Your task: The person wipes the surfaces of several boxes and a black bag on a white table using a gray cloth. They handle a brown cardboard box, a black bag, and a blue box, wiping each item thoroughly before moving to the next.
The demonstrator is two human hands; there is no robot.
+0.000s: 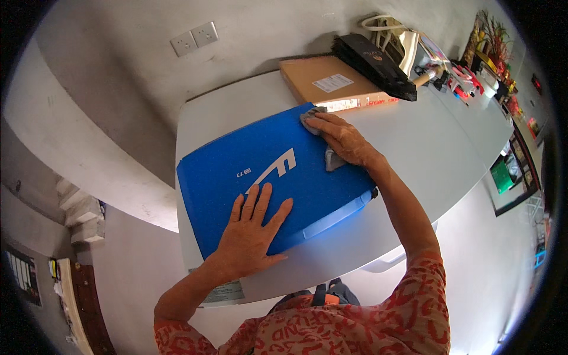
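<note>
A blue box [231, 148] with a white printed mark lies at an angle on a white table. Flat on its near left part rests my left hand [251, 231], its fingers spread and nothing in them. At the box's far right corner, my right hand [343, 139] presses down on a grey cloth [335, 160]. Part of that cloth sticks out beyond the fingertips and another part hangs out below the palm; the rest is hidden under the hand.
Behind the blue box lies a flat brown cardboard box [322, 74] with a black bag [374, 64] on top. Assorted items [467, 80] crowd the table's far right end. A wall with a double socket [194, 39] borders the far side of the white table [426, 154].
</note>
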